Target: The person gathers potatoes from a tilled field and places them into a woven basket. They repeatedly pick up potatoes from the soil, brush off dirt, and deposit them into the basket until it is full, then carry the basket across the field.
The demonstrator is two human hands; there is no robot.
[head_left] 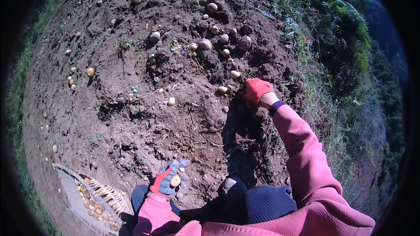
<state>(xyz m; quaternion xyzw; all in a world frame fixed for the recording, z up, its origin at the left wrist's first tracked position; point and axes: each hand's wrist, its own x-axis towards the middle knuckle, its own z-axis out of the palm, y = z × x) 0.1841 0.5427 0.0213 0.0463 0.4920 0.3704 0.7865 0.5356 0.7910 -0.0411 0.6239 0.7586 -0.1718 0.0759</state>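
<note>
My left hand (167, 178), in a red and grey work glove, is turned palm up near my knee. Its fingers curl around a yellow potato (176, 180) and a smaller one (181, 169). My right hand (257, 90), in a red glove, reaches forward to the dug soil, back of the hand upward. Its fingertips are hidden in shadow, so whatever they touch does not show. Just beyond it lies a pale potato (235, 74), and a yellowish potato (223, 89) rests to its left.
A woven basket (113, 195) holding several potatoes (93, 205) tilts at lower left. More potatoes, including a large one (244, 43), lie scattered ahead on the loose soil (197, 131). Grass and ferns (347, 26) border the plot on the right, where the ground seems to drop away.
</note>
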